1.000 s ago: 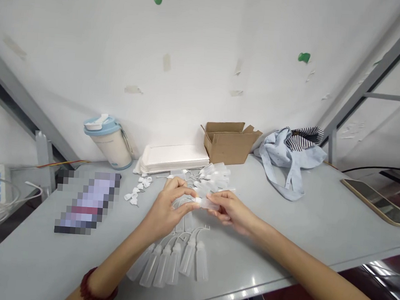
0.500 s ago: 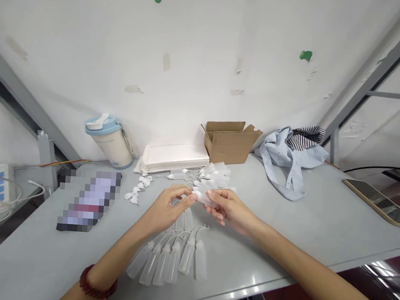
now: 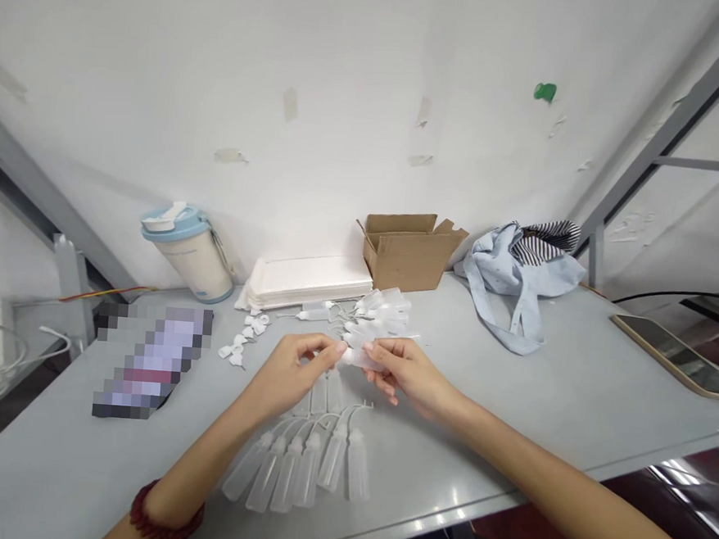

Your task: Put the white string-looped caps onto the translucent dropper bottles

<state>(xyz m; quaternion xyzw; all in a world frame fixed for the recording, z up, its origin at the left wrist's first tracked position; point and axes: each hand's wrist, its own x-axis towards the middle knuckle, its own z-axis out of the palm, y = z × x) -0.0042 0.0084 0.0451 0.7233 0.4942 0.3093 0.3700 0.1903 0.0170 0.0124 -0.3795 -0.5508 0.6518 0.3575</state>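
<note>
Between my hands, a small translucent squeeze bottle (image 3: 359, 357) lies on its side above the table. My right hand (image 3: 403, 369) grips its body with thumb and fingers. At the neck, my left hand (image 3: 307, 366) pinches the white cap end; the fingers partly hide it. Below, several capped bottles with thin curved tubes (image 3: 296, 469) lie in a fanned row towards the table's front edge. Behind my hands is a pile of similar bottles (image 3: 385, 308). Small white caps (image 3: 245, 335) lie in a loose cluster left of my left hand.
Along the wall stand a blue-lidded tumbler (image 3: 192, 251), a stack of white boards (image 3: 309, 282), an open cardboard box (image 3: 410, 257) and a light blue cloth bag (image 3: 519, 281). A phone (image 3: 679, 356) lies at the right; a pixelated object (image 3: 153, 362) lies at the left.
The camera view has shifted slightly. Both hands stay on the same bottle, with the left fingers still at its cap end; the bottle looks a little more level.
</note>
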